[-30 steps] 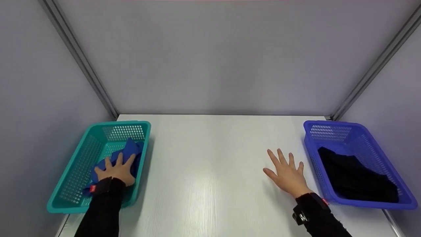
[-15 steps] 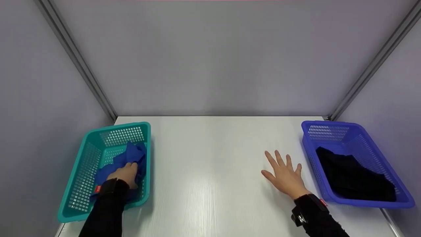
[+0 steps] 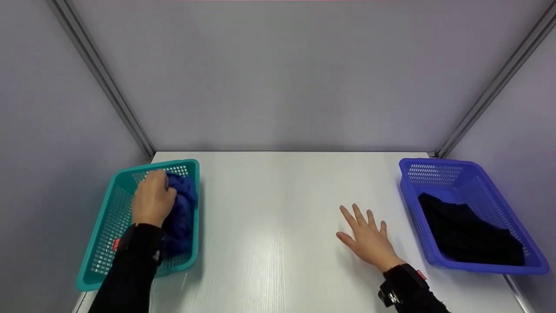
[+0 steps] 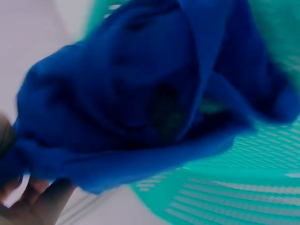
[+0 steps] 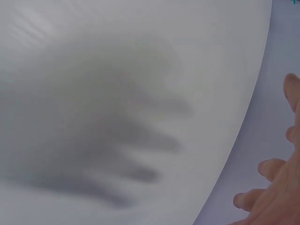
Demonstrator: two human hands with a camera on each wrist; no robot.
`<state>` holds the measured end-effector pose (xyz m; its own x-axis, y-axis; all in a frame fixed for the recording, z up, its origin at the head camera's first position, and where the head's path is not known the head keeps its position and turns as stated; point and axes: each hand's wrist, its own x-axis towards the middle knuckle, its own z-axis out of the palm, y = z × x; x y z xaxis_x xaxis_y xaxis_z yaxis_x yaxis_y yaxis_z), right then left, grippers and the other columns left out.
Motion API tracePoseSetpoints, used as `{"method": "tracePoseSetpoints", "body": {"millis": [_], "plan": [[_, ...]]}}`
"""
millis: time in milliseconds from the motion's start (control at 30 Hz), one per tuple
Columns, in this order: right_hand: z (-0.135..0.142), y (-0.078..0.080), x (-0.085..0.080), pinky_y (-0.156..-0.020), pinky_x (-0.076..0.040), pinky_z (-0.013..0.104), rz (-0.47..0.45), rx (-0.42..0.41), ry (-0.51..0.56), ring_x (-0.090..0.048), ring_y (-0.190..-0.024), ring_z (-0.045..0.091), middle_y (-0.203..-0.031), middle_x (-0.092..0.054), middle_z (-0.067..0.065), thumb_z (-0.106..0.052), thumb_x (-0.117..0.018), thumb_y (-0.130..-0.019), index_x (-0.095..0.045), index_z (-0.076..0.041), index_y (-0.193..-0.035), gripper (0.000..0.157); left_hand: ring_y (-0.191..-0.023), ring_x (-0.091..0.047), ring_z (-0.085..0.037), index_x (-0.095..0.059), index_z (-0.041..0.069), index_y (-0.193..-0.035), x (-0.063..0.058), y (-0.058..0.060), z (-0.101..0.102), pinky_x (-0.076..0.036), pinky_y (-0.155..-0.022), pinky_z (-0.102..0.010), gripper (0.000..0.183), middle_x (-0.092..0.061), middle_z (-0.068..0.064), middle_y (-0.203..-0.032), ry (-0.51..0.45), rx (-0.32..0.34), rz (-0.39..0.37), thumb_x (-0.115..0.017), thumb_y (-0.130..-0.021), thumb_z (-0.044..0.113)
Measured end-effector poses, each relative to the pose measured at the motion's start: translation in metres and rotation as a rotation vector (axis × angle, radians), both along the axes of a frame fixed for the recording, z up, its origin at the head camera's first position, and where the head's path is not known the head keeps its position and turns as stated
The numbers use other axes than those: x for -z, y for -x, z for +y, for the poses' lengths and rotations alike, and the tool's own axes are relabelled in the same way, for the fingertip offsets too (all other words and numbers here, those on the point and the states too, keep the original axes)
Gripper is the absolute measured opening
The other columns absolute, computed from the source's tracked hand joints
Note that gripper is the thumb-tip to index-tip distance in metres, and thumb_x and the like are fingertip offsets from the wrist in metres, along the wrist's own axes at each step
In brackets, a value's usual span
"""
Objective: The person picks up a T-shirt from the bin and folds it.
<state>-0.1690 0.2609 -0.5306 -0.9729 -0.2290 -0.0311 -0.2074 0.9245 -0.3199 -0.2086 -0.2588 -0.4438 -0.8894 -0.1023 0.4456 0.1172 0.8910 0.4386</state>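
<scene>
My left hand [image 3: 152, 198] grips a blue cloth [image 3: 181, 213] over the green basket [image 3: 82, 265], fingers curled into the fabric. In the left wrist view the blue cloth [image 4: 117, 89] hangs in loose folds from the fingers [image 4: 44, 199], with the basket's perforated wall [image 4: 225, 197] behind it. My right hand [image 3: 369, 241] hovers above the white table with fingers spread and holds nothing. The right wrist view shows the right hand's fingers [image 5: 272, 168] straight at the edge, their shadow falling on the tabletop.
On the right stands a blue-purple basket [image 3: 412, 221] with a black folded cloth [image 3: 471, 234] in it. The white table [image 3: 273, 217] lies between the two baskets. Grey panels [image 3: 278, 78] rise at the back and both sides.
My left hand went from spread on the blue cloth to gripping it, then rose and moved away from me, lifting the cloth. The right hand shifted slightly left and nearer. The green basket turned a little.
</scene>
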Motion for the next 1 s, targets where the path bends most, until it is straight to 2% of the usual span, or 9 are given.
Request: {"method": "tracePoseSetpoints", "body": {"millis": [100,200,333,433,533,633,767,900,1000], "plan": [[-0.009,-0.003,0.001,-0.109,-0.011,0.083,-0.019,-0.022,0.033,-0.017,-0.150,0.057,-0.170,-0.020,0.019,-0.054,-0.055,-0.104,-0.025,-0.024,-0.166,0.075,-0.065,-0.029,-0.027,-0.033,0.008,-0.078,-0.030,0.004,0.015,-0.024,-0.063,-0.041,0.031,-0.032,-0.010,-0.076,-0.059,-0.030,0.226,-0.055,-0.087,-0.013],[-0.018,-0.006,0.002,-0.111,-0.012,0.081,-0.038,-0.037,0.076,-0.016,-0.151,0.055,-0.170,-0.020,0.017,-0.054,-0.056,-0.103,-0.026,-0.024,-0.166,0.075,-0.068,-0.031,-0.027,-0.035,0.005,-0.079,-0.061,0.007,0.034,-0.025,-0.066,-0.040,0.027,-0.034,-0.011,-0.079,-0.130,-0.006,0.398,-0.054,-0.086,-0.013],[-0.030,-0.009,0.002,-0.112,-0.011,0.080,-0.062,-0.052,0.158,-0.014,-0.152,0.054,-0.170,-0.020,0.016,-0.053,-0.057,-0.103,-0.026,-0.023,-0.166,0.075,-0.071,-0.035,-0.026,-0.038,0.001,-0.080,-0.096,0.008,0.066,-0.027,-0.068,-0.036,0.021,-0.036,-0.012,-0.081,-0.243,0.091,0.548,-0.054,-0.081,-0.013],[-0.038,-0.011,0.000,-0.112,-0.010,0.080,-0.087,-0.071,0.246,-0.012,-0.152,0.054,-0.170,-0.018,0.016,-0.052,-0.057,-0.103,-0.025,-0.023,-0.166,0.076,-0.071,-0.037,-0.023,-0.039,0.000,-0.080,-0.108,0.008,0.092,-0.029,-0.068,-0.033,0.021,-0.037,-0.012,-0.081,-0.311,0.179,0.609,-0.054,-0.079,-0.015],[-0.044,-0.013,-0.002,-0.113,-0.010,0.079,-0.117,-0.085,0.352,-0.011,-0.153,0.053,-0.171,-0.016,0.017,-0.053,-0.056,-0.103,-0.022,-0.022,-0.167,0.078,-0.072,-0.040,-0.022,-0.040,0.001,-0.080,-0.109,0.007,0.119,-0.032,-0.068,-0.031,0.023,-0.038,-0.012,-0.081,-0.378,0.260,0.626,-0.055,-0.077,-0.016],[-0.049,-0.014,-0.005,-0.118,-0.012,0.072,-0.157,-0.100,0.470,-0.010,-0.155,0.046,-0.172,-0.013,0.014,-0.051,-0.057,-0.104,-0.017,-0.022,-0.167,0.080,-0.074,-0.043,-0.020,-0.041,0.001,-0.080,-0.099,0.007,0.147,-0.035,-0.067,-0.030,0.024,-0.040,-0.010,-0.081,-0.444,0.330,0.596,-0.057,-0.076,-0.015],[-0.055,-0.016,-0.008,-0.122,-0.016,0.063,-0.200,-0.115,0.616,-0.012,-0.157,0.036,-0.172,-0.011,0.009,-0.044,-0.058,-0.105,-0.010,-0.023,-0.168,0.081,-0.074,-0.045,-0.019,-0.042,0.003,-0.081,-0.080,0.001,0.181,-0.036,-0.065,-0.028,0.023,-0.041,-0.007,-0.081,-0.513,0.397,0.501,-0.059,-0.077,-0.013],[-0.060,-0.018,-0.011,-0.121,-0.020,0.063,-0.263,-0.102,0.775,-0.015,-0.156,0.037,-0.173,-0.008,0.007,-0.037,-0.058,-0.107,-0.003,-0.025,-0.168,0.083,-0.075,-0.047,-0.017,-0.042,0.004,-0.081,-0.059,-0.004,0.208,-0.038,-0.066,-0.027,0.023,-0.042,-0.004,-0.082,-0.579,0.469,0.387,-0.060,-0.078,-0.010],[-0.064,-0.020,-0.013,-0.121,-0.024,0.059,-0.331,-0.067,0.883,-0.016,-0.156,0.039,-0.173,-0.006,0.011,-0.034,-0.060,-0.106,0.003,-0.025,-0.167,0.088,-0.077,-0.048,-0.016,-0.044,0.004,-0.081,-0.045,-0.008,0.224,-0.040,-0.069,-0.027,0.022,-0.043,-0.002,-0.081,-0.631,0.520,0.303,-0.061,-0.080,-0.009]]}}
